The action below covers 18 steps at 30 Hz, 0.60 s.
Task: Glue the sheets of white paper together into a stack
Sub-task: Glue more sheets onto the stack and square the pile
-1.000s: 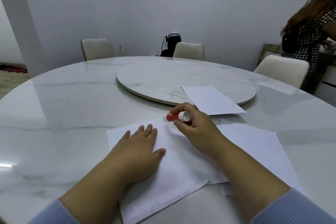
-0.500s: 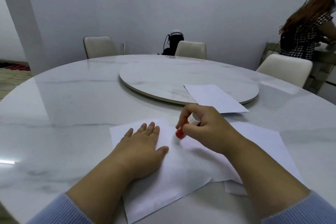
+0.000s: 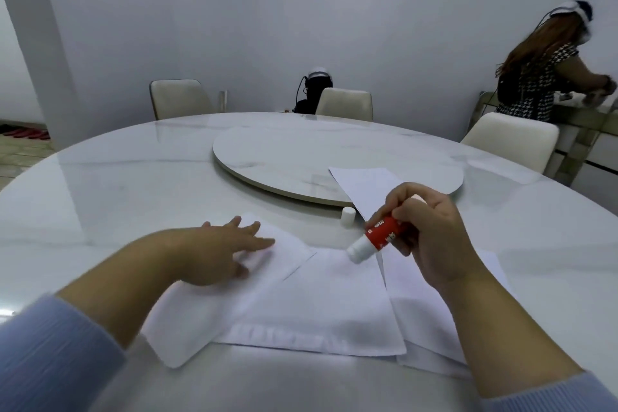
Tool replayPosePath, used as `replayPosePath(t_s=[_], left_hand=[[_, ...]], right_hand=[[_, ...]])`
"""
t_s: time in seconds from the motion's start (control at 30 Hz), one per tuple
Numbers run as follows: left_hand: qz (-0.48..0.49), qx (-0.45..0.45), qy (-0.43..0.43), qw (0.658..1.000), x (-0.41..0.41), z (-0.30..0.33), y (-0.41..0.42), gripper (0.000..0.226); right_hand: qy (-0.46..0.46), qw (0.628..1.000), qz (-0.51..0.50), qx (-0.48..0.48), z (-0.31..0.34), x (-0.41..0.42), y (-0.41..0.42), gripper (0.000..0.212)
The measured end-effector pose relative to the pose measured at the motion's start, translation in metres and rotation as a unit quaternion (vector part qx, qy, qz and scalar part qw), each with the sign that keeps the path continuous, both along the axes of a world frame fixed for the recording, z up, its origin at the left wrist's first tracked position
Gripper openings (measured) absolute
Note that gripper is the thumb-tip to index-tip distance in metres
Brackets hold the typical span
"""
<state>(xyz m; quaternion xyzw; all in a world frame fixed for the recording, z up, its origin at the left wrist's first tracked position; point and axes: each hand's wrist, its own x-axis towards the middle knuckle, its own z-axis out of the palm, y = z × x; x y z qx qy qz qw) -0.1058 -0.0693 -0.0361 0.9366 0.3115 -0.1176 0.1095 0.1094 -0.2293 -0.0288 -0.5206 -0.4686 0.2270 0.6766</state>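
Several white paper sheets [image 3: 317,304] lie overlapped on the marble table in front of me. My left hand [image 3: 220,254] rests flat with spread fingers on the leftmost sheet [image 3: 187,328], pressing it down. My right hand [image 3: 428,231] holds a red and white glue stick [image 3: 376,239], tilted, its white tip pointing down just above the middle sheet. The glue stick's white cap [image 3: 347,215] stands on the table beyond the sheets. Another white sheet [image 3: 361,187] lies partly on the turntable, its near end hidden by my right hand.
A round marble turntable [image 3: 294,157] sits at the table's centre. Cream chairs [image 3: 344,104] stand around the far side, one chair [image 3: 511,140] at the right. A person [image 3: 541,77] stands at a counter at far right. A dark device [image 3: 312,94] rests behind the table.
My right hand has swung the glue stick from tip-away to tip-down and moved it right, above the middle sheet. My left hand has slid left and forward on its sheet. The cap is now visible.
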Motion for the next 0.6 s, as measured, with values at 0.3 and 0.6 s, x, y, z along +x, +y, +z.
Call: replayPosePath(t_s=[0.3,0.6], left_hand=[[-0.014,-0.041,-0.147,0.988,0.013,-0.02,-0.031,0.05],[-0.077,-0.065,-0.175,0.979,0.008,-0.031,-0.052,0.05]], right_hand=[[-0.085,0.99,-0.107,-0.028,-0.013,-0.008,0.014,0.009],[-0.203,0.969,-0.025,-0.136,-0.026,-0.021,0.023,0.013]])
